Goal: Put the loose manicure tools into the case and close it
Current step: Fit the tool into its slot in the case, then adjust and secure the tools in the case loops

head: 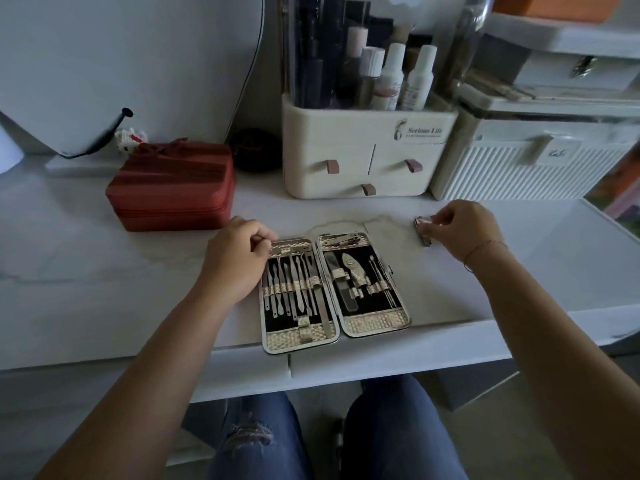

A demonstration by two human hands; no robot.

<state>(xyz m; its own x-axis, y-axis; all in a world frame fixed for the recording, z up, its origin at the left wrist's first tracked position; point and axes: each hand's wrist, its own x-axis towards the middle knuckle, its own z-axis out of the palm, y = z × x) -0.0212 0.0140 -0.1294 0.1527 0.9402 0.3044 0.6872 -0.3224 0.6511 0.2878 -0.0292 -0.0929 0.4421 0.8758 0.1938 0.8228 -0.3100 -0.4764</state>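
The manicure case (375, 328) lies open and flat on the white table near its front edge, gold woven trim around black lining. Both halves hold several metal tools under elastic loops. My left hand (235, 259) rests at the case's top left corner, fingers curled on the edge of the left half. To the right of the case, my right hand (464, 230) pinches a small metal nail clipper (421, 230) that touches the tabletop.
A red zipped pouch (173, 188) sits at the back left. A cream cosmetics organiser (367, 157) with bottles and a white ribbed box (526, 164) stand behind the case. The table's front edge (311, 358) runs just below the case, my knees under it.
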